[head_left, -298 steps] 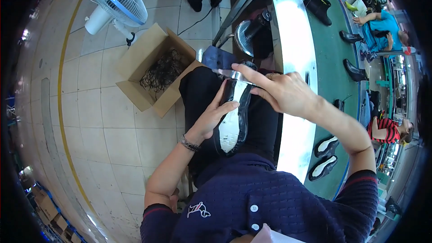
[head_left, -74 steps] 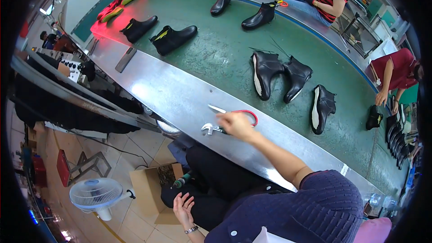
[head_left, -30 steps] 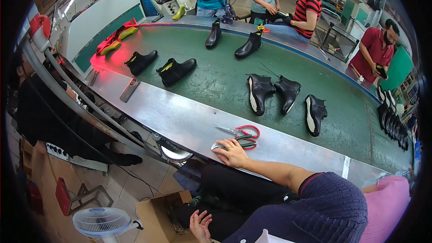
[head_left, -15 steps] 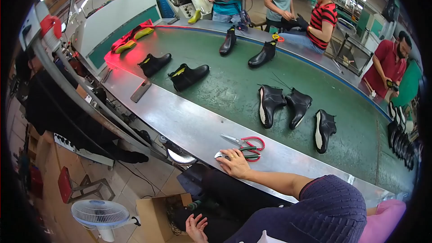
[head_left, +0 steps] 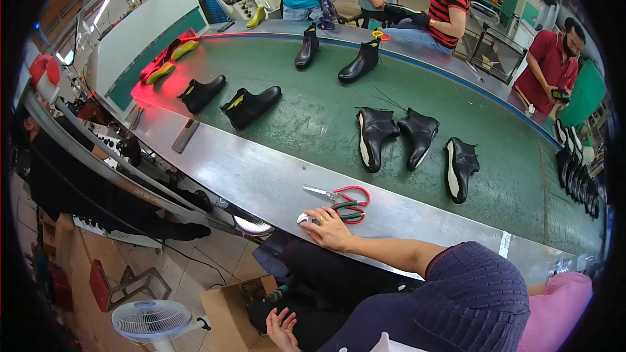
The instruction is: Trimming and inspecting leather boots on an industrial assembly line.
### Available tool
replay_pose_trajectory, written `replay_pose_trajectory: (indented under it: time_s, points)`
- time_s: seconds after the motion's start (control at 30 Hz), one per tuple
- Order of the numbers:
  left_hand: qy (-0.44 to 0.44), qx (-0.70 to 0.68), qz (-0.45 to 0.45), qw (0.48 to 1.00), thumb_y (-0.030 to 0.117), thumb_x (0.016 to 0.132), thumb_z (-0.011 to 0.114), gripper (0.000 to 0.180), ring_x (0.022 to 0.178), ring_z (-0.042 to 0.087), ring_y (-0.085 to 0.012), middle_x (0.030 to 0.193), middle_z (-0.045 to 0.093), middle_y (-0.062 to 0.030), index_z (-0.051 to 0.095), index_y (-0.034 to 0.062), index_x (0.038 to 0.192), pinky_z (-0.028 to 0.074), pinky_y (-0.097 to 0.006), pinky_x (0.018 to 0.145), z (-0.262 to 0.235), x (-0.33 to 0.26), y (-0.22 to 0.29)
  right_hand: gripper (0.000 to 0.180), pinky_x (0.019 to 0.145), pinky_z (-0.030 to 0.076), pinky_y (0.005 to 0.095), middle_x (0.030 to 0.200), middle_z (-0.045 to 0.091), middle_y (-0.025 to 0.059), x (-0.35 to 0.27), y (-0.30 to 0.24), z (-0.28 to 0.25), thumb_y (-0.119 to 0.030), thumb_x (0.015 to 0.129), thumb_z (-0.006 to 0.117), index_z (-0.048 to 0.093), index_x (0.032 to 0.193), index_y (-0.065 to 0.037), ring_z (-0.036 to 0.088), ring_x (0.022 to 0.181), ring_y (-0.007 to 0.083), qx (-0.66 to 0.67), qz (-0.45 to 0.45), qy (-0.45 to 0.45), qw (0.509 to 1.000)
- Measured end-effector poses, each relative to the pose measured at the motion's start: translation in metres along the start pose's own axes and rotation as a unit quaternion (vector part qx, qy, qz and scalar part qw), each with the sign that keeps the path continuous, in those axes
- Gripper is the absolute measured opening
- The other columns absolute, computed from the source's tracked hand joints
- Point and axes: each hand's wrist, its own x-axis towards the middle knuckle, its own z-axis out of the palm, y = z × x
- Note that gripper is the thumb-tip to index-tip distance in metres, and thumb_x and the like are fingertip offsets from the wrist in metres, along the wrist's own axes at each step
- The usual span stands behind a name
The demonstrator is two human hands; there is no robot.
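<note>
Scissors (head_left: 340, 197) with red and green handles lie on the steel tabletop (head_left: 261, 169), just at twelve o'clock of the right hand (head_left: 329, 228). That hand rests flat and open on the metal, fingertips touching a small grey tool (head_left: 305, 218), gripping nothing. Best to slide fingers under the handles, blades pointing away. Left hand (head_left: 282, 327) hangs open at six o'clock, near a cardboard box (head_left: 228, 306).

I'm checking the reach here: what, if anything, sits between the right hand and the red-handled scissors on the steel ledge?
Nothing visible does. The right hand rests on the steel ledge, fingers touching the green-handled tool. The red scissors lie just beyond it, uncovered. The left hand is down by the lap, open.
</note>
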Motion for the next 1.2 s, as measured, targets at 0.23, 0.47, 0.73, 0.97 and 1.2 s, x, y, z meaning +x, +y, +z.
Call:
replay_pose_trajectory:
  time_s: [0.23, 0.47, 0.73, 0.97, 1.2]
  points:
    - [-0.021, -0.013, 0.004, 1.000, 0.029, 0.099, 0.051, 0.033, 0.076, 0.070, -0.0261, 0.101, 0.067, -0.0184, 0.052, 0.0042, 0.120, 0.058, -0.030, 0.061, 0.002, -0.003, 0.003, 0.031, 0.106, 0.031, 0.0479, 0.131, 0.049, 0.0103, 0.000, 0.001, 0.002, -0.022, 0.087, 0.061, 0.059, 0.117, -0.016, 0.047, 0.121, 0.0288, 0.000, -0.002, 0.001, 1.000]
    - [-0.041, -0.022, 0.013, 0.999, 0.029, 0.099, 0.051, 0.033, 0.076, 0.070, -0.0262, 0.101, 0.067, -0.0185, 0.052, 0.0041, 0.120, 0.058, -0.030, 0.060, -0.002, 0.001, 0.001, 0.031, 0.106, 0.032, 0.0473, 0.132, 0.048, 0.0102, 0.002, 0.001, 0.002, -0.021, 0.086, 0.061, 0.059, 0.117, -0.016, 0.047, 0.121, 0.0289, -0.010, -0.004, 0.001, 1.000]
    - [-0.064, -0.003, 0.015, 0.998, 0.028, 0.099, 0.051, 0.042, 0.089, 0.069, -0.0291, 0.112, 0.065, -0.0216, 0.051, -0.0025, 0.128, 0.056, -0.036, 0.076, 0.008, -0.014, 0.014, 0.031, 0.105, 0.032, 0.0468, 0.131, 0.048, 0.0102, 0.002, 0.000, 0.005, -0.021, 0.086, 0.062, 0.060, 0.116, -0.015, 0.046, 0.121, 0.0285, -0.010, -0.009, 0.005, 1.000]
    - [-0.057, 0.006, 0.015, 0.998, 0.029, 0.099, 0.050, 0.043, 0.089, 0.068, -0.0293, 0.111, 0.066, -0.0215, 0.050, -0.0016, 0.129, 0.056, -0.037, 0.077, 0.010, -0.013, 0.015, 0.031, 0.105, 0.032, 0.0472, 0.130, 0.048, 0.0104, 0.003, 0.002, 0.004, -0.021, 0.085, 0.062, 0.059, 0.116, -0.016, 0.046, 0.122, 0.0282, -0.014, -0.008, 0.003, 1.000]
    - [-0.018, -0.020, 0.018, 0.999, 0.029, 0.099, 0.051, 0.033, 0.075, 0.070, -0.0262, 0.101, 0.068, -0.0187, 0.052, 0.0038, 0.119, 0.058, -0.031, 0.060, 0.004, 0.001, 0.004, 0.032, 0.105, 0.032, 0.0464, 0.130, 0.049, 0.0102, 0.005, 0.000, 0.005, -0.021, 0.085, 0.063, 0.059, 0.116, -0.016, 0.047, 0.121, 0.0290, -0.017, -0.011, 0.006, 1.000]
